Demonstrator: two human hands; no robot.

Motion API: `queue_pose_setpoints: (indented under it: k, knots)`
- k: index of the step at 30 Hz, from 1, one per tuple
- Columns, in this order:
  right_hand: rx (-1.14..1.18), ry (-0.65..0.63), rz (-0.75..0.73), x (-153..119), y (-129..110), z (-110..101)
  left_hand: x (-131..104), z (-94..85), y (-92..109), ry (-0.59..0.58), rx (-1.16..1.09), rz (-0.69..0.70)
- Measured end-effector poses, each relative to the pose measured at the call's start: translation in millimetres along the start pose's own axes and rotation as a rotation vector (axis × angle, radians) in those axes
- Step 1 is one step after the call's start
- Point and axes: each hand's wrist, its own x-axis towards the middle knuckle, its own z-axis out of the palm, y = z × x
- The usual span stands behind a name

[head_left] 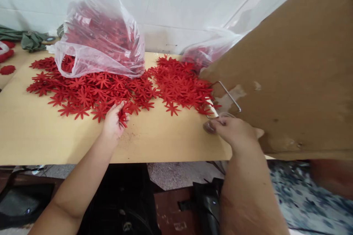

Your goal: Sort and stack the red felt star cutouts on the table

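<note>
Left fingers (113, 118) curl round red cutouts (122, 117), some petals (124, 124) pointing nearward; right fingers (231, 128) bent, grip unclear

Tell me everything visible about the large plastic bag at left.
The bag is thin, translucent, whitish plastic, creased, bulging with red pieces. A loose fold loops at its lower left. It stands before the wall, its front edge resting on the red heap. Left hand and right hand are clear of it.

tan tabletop (171, 139), red petalled cutouts (179, 84)
</note>
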Motion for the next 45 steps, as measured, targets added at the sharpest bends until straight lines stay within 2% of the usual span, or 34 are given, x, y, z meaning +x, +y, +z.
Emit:
queue_pose_setpoints:
  k: [3,5,7,9,10,13,15,17,19,22,28,32,35,37,40,45]
  knots:
    - [-0.128,-0.003,0.043,-5,-6,-4,0,1.4,-2,0.051,0.012,-0.004]
    - [-0.167,0.068,0.013,-11,-22,-9,0,2.2,-4,0.060,0.034,0.018]
    - [-0.192,0.197,-0.059,-22,-50,-13,-1,3.3,-6,0.073,0.047,0.040]
    - [-0.209,0.297,-0.120,-35,-90,-9,-3,4.6,-8,0.075,0.057,0.046]
    - [-0.156,0.256,-0.170,-42,-112,-3,-4,5.0,-9,0.071,0.062,0.050]
    - [0.231,-0.074,-0.344,-60,-173,29,-7,4.6,-13,0.028,0.109,0.066]
    - [0.402,-0.309,-0.314,-66,-201,56,-8,2.3,-15,0.003,0.144,0.081]
    - [0.543,-0.438,-0.264,-68,-216,79,-8,-0.8,-16,-0.009,0.160,0.115]
    - [0.701,-0.463,-0.189,-68,-220,94,-7,-3.2,-16,-0.012,0.156,0.170]
    - [0.873,-0.409,-0.071,-66,-216,100,-7,-4.0,-17,-0.037,0.157,0.213]
    - [0.847,-0.272,0.013,-61,-205,94,-12,0.0,-20,-0.094,0.181,0.138]
    - [0.951,-0.288,0.051,-59,-207,97,-16,2.1,-19,-0.149,0.273,0.069]
    - [1.080,-0.328,0.079,-60,-209,102,-17,2.4,-21,-0.161,0.361,0.115]
    - [1.142,-0.302,0.098,-61,-210,104,-16,1.8,-24,-0.180,0.413,0.145]
    - [1.158,-0.264,0.134,-61,-209,105,-12,0.3,-28,-0.185,0.472,0.197]
    - [1.182,-0.271,0.147,-58,-204,102,-7,-0.3,-31,-0.176,0.511,0.246]
